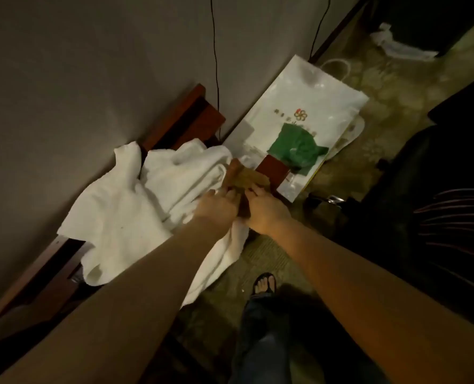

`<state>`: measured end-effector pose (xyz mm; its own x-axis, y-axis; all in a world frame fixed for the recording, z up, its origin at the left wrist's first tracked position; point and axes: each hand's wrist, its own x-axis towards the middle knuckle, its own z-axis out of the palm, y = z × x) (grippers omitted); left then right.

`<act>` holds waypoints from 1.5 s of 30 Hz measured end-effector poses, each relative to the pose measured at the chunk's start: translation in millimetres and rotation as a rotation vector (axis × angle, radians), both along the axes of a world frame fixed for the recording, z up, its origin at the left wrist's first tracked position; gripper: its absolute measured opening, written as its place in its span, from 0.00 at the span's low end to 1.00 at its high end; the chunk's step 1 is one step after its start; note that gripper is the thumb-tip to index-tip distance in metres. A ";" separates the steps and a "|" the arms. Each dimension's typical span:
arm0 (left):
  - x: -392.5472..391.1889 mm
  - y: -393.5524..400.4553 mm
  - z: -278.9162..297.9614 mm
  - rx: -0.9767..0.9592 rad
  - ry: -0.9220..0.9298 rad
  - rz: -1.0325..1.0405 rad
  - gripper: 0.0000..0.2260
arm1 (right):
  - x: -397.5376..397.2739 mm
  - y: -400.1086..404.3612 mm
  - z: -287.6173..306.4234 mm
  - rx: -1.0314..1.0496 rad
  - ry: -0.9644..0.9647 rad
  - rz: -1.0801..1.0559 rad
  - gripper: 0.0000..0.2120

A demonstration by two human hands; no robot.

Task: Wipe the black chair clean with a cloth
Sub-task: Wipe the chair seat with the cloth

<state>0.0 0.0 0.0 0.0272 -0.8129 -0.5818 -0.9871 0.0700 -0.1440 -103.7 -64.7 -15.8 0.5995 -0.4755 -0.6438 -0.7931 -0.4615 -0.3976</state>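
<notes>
Both my hands meet over a small brownish cloth (242, 180) held above a pile of white towels (152, 200). My left hand (216, 207) grips its left side, and my right hand (266, 210) pinches its right side. The cloth is crumpled and partly hidden by my fingers. The black chair (438, 189) stands at the right, dark and partly cut off by the frame edge, about an arm's width from my right hand.
The white towels lie on a reddish wooden bench (191, 120) against the grey wall. A white paper bag (302, 106) with a green plastic bag (297, 148) leans on the carpet beyond my hands. My sandalled foot (263, 284) stands on the patterned carpet below.
</notes>
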 end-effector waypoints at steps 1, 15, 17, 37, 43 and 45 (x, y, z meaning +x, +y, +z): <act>-1.1 -1.6 -7.5 0.000 -0.031 -0.033 0.22 | 2.0 1.5 -8.2 -0.023 0.022 0.037 0.34; -2.1 -27.8 -12.6 -0.266 0.042 -0.218 0.09 | -14.8 -16.5 -22.4 -0.343 -0.144 0.167 0.13; -9.6 -38.6 -2.0 -0.261 0.022 -0.214 0.07 | -24.6 -30.1 -12.2 -0.290 -0.143 0.167 0.10; -302.5 -198.1 57.3 -0.283 0.216 -0.143 0.14 | -345.0 -165.5 73.9 -0.313 -0.296 -0.199 0.13; -402.8 -263.7 66.7 -0.351 0.193 -0.344 0.14 | -466.9 -206.5 81.6 -0.316 -0.219 -0.320 0.11; -426.6 -282.9 72.0 -0.394 0.207 -0.299 0.13 | -497.9 -220.1 83.4 -0.329 -0.228 -0.357 0.12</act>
